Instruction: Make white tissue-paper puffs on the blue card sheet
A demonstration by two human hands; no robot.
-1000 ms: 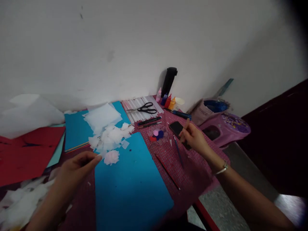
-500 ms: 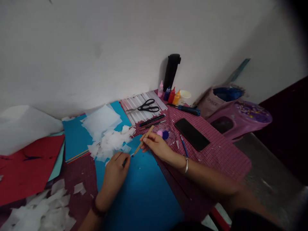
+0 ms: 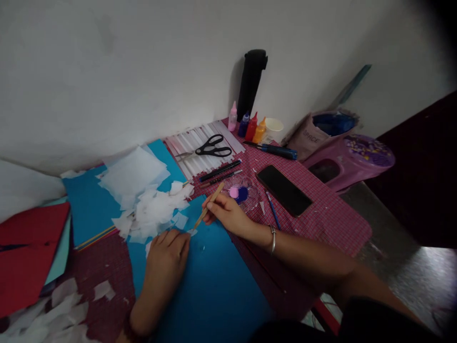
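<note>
My right hand [image 3: 228, 213] is closed around a flat wooden stick [image 3: 209, 205], held at a slant with its lower end down over the blue sheet [image 3: 210, 281]. At that end lies a small whitish paper piece [image 3: 192, 232], touching or very close to the stick. My left hand [image 3: 167, 255] rests on the blue sheet, fingers curled and pressed together, its thumb and fingertip at the edge of the paper piece. A pile of torn white paper bits [image 3: 157, 209] sits just beyond my left hand. Behind my right hand is a clear palette [image 3: 254, 195] with pink and dark blue paint.
Scissors [image 3: 213, 148] lie on a striped sheet near pens [image 3: 220, 171]. Paint bottles [image 3: 252, 127], a white cup [image 3: 274, 126] and a black bottle [image 3: 251, 83] stand behind. A phone [image 3: 284, 190], brush [image 3: 273, 210] and blue cutter [image 3: 278, 151] lie right; red paper [image 3: 32, 257] lies left.
The view has shifted a little. The stick's lower end has come closer to my left fingertips and is at the paper piece. Both hands keep their grip.
</note>
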